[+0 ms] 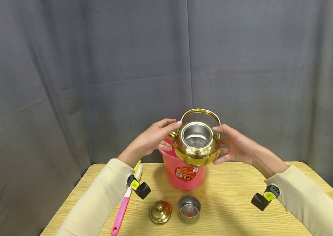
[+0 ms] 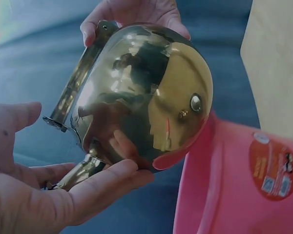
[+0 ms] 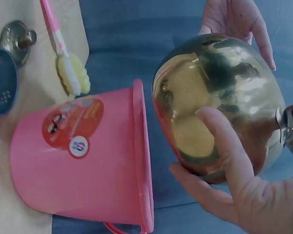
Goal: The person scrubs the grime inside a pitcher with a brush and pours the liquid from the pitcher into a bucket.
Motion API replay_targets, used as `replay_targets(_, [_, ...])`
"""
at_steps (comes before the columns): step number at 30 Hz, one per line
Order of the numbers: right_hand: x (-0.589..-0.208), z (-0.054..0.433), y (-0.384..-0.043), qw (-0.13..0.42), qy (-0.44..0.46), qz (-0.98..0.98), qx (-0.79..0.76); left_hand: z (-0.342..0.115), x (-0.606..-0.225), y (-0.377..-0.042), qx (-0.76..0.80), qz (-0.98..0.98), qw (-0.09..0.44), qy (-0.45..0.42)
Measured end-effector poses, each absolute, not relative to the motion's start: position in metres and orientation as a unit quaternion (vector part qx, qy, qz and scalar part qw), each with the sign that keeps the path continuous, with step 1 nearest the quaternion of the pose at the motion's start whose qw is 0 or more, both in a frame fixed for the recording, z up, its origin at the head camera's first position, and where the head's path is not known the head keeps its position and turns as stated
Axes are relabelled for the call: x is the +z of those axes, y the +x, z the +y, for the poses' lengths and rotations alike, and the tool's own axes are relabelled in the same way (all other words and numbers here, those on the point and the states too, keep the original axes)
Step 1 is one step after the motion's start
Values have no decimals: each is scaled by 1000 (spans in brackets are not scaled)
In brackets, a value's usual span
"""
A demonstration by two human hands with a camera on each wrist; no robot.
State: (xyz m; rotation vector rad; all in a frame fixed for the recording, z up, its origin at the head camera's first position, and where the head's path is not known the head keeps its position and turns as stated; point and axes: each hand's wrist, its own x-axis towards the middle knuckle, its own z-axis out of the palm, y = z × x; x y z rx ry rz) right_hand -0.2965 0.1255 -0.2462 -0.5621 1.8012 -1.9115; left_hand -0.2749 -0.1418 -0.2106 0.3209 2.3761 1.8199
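Note:
A shiny gold teapot (image 1: pixel 197 150) without its lid is tilted so its steel-lined opening faces the head camera, its arched handle standing up. My left hand (image 1: pixel 156 136) holds it on the spout side, thumb by the handle's joint and fingers beneath the spout (image 2: pixel 83 173). On the other side my right hand (image 1: pixel 235 144) grips the body, with the thumb near the opening's rim and the fingers spread over the wall. The teapot is raised in front of and above a pink bucket (image 1: pixel 184 175), overlapping its mouth in the head view.
On the wooden table (image 1: pixel 231 193) near me lie a gold lid (image 1: pixel 160 212) with a knob and a round steel strainer (image 1: pixel 189 209). A brush with a pink handle (image 1: pixel 121 213) and yellow head (image 3: pixel 73 73) lies at the left, by my left forearm. A grey curtain (image 1: pixel 137 82) hangs behind.

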Motion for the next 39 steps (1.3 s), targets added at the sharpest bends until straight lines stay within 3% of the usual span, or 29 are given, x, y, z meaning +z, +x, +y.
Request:
replay_targets(15, [-248,97,-347,191,-244,635,-708,-153,-208,-307,642,763,47,60])
replay_targets(39, [-271,87,-378,130,-282,637,-706,-160,-238,-335,689,723,18,52])
